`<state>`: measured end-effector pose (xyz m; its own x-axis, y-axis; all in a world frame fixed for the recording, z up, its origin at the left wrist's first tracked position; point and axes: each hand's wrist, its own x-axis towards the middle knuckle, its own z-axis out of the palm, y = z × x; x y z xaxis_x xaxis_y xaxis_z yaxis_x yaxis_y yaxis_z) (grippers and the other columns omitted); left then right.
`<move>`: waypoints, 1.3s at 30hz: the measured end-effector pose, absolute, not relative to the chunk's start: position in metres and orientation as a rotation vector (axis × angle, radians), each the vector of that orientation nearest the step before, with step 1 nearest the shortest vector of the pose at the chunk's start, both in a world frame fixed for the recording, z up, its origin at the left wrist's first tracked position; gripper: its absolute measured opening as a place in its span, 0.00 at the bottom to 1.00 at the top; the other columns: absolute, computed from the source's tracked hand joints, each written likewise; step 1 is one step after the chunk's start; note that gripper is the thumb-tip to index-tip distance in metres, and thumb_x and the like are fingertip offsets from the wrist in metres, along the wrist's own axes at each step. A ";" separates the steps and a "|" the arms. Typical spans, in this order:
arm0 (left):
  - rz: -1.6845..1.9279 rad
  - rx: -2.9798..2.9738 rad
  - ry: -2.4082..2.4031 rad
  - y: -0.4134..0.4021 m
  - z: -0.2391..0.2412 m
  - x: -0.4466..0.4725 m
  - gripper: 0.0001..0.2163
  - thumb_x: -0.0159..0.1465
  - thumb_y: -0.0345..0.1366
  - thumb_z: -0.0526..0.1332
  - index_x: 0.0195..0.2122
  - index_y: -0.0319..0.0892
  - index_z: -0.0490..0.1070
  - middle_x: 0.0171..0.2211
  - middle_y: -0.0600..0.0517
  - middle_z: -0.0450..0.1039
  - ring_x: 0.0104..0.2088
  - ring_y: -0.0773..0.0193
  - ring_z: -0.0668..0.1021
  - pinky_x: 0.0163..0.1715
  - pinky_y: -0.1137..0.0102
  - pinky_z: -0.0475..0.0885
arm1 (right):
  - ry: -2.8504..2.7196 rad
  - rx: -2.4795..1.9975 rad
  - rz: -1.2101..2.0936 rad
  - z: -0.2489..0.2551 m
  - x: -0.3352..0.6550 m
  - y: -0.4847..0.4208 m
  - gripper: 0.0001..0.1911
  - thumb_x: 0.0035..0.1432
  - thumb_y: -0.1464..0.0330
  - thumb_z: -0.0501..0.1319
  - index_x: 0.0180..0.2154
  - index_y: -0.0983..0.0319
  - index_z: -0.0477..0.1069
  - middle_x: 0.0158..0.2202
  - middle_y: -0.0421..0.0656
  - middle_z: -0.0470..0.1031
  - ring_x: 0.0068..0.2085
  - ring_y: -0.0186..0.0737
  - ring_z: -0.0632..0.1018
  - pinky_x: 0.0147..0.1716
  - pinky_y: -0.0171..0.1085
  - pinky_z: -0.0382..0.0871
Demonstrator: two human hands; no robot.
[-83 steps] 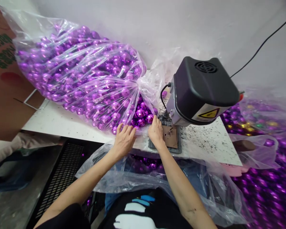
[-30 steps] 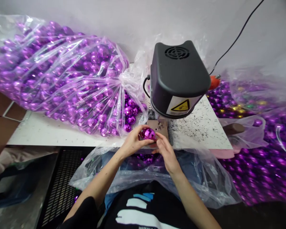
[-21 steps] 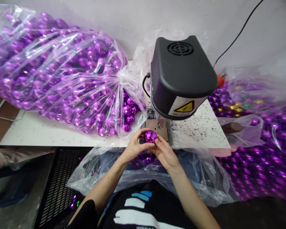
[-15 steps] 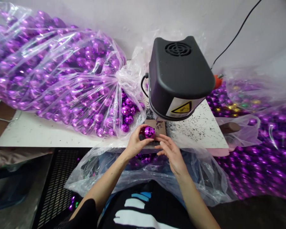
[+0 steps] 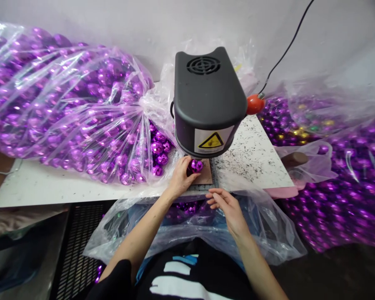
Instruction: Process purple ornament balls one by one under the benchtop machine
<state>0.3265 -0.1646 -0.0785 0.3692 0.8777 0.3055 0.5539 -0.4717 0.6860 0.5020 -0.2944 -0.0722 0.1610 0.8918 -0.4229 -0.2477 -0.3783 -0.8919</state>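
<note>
The left hand (image 5: pixel 180 179) grips a purple faceted ball (image 5: pixel 195 165), its fingers (image 5: pixel 185 165) curled around the ball's left side and the thumb pressed beneath it. The ball sits on a brown pad (image 5: pixel 205 175) directly under the front lip of the black machine head (image 5: pixel 208 98), at the near edge of the white speckled surface (image 5: pixel 253 160). The right hand (image 5: pixel 226 206) hovers at 5 o'clock from the ball, near it but apart, with its fingers loosely bent and holding nothing; it hangs over the clear plastic sheet (image 5: pixel 262 227) spread across the lap.

A yellow warning label (image 5: pixel 211 141) is on the machine's front face, a round vent grille (image 5: pixel 203 65) on its top, and a red knob (image 5: pixel 255 104) sticks out at 3 o'clock from the housing. A black cable (image 5: pixel 287 46) runs up toward 1 o'clock along the wall.

At 9 o'clock from the machine lies a large clear bag of purple balls (image 5: pixel 71 108), tied at its neck, and a few loose purple balls (image 5: pixel 159 150) are just beside the left hand at 10 o'clock. At 3 o'clock, off the surface, more bagged purple balls (image 5: pixel 346 179) are heaped. A black perforated panel (image 5: pixel 78 246) shows at 7 o'clock below the surface edge.
</note>
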 end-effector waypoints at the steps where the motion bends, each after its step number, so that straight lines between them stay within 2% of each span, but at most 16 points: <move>1: 0.902 2.173 1.225 -0.165 -0.078 0.327 0.22 0.62 0.36 0.70 0.56 0.41 0.68 0.53 0.42 0.74 0.54 0.50 0.75 0.52 0.57 0.72 | -0.668 -1.431 1.426 -0.072 0.503 -0.294 0.26 0.51 0.48 0.68 0.41 0.62 0.77 0.37 0.47 0.81 0.34 0.36 0.78 0.32 0.35 0.72; 7: 0.899 2.158 1.190 -0.168 -0.079 0.331 0.22 0.62 0.35 0.69 0.55 0.42 0.68 0.54 0.42 0.73 0.56 0.51 0.74 0.55 0.56 0.71 | -0.697 -1.456 1.405 -0.064 0.507 -0.295 0.24 0.53 0.49 0.67 0.42 0.61 0.77 0.37 0.47 0.81 0.34 0.37 0.78 0.34 0.36 0.72; 12: 1.018 1.979 1.252 -0.168 -0.084 0.328 0.23 0.63 0.38 0.69 0.57 0.42 0.67 0.54 0.44 0.75 0.54 0.52 0.77 0.56 0.56 0.71 | -0.722 -1.490 1.359 -0.058 0.510 -0.296 0.22 0.54 0.50 0.67 0.42 0.60 0.77 0.37 0.46 0.81 0.34 0.36 0.78 0.36 0.37 0.73; 17: 0.993 1.783 1.414 -0.160 -0.082 0.313 0.21 0.63 0.45 0.69 0.54 0.42 0.72 0.48 0.46 0.78 0.50 0.52 0.78 0.52 0.58 0.73 | -0.739 -1.507 1.347 -0.056 0.511 -0.296 0.22 0.55 0.50 0.66 0.42 0.61 0.77 0.37 0.46 0.80 0.34 0.37 0.78 0.37 0.37 0.73; 23: 0.913 1.533 1.234 -0.152 -0.074 0.305 0.22 0.64 0.49 0.66 0.54 0.41 0.72 0.44 0.48 0.79 0.45 0.56 0.80 0.47 0.63 0.75 | -0.759 -1.504 1.353 -0.058 0.511 -0.296 0.23 0.55 0.50 0.66 0.42 0.61 0.77 0.37 0.46 0.81 0.35 0.36 0.79 0.37 0.36 0.73; 26: 0.888 1.602 1.271 -0.154 -0.072 0.310 0.21 0.63 0.47 0.66 0.53 0.42 0.72 0.45 0.48 0.79 0.46 0.55 0.80 0.47 0.63 0.75 | -0.759 -1.497 1.348 -0.060 0.512 -0.297 0.23 0.55 0.49 0.66 0.42 0.61 0.77 0.37 0.46 0.81 0.34 0.36 0.79 0.36 0.36 0.74; 33: 0.914 2.059 1.276 -0.167 -0.072 0.325 0.21 0.67 0.39 0.65 0.59 0.42 0.65 0.55 0.42 0.73 0.56 0.51 0.75 0.58 0.55 0.70 | -0.753 -1.497 1.331 -0.063 0.514 -0.299 0.24 0.54 0.49 0.66 0.42 0.62 0.77 0.37 0.47 0.81 0.34 0.37 0.79 0.36 0.37 0.74; 39: 0.962 2.275 1.284 -0.180 -0.081 0.333 0.20 0.67 0.35 0.64 0.58 0.41 0.64 0.55 0.40 0.71 0.56 0.49 0.73 0.56 0.55 0.69 | -0.747 -1.510 1.312 -0.064 0.516 -0.300 0.24 0.55 0.49 0.66 0.42 0.62 0.77 0.36 0.47 0.81 0.34 0.37 0.79 0.35 0.37 0.73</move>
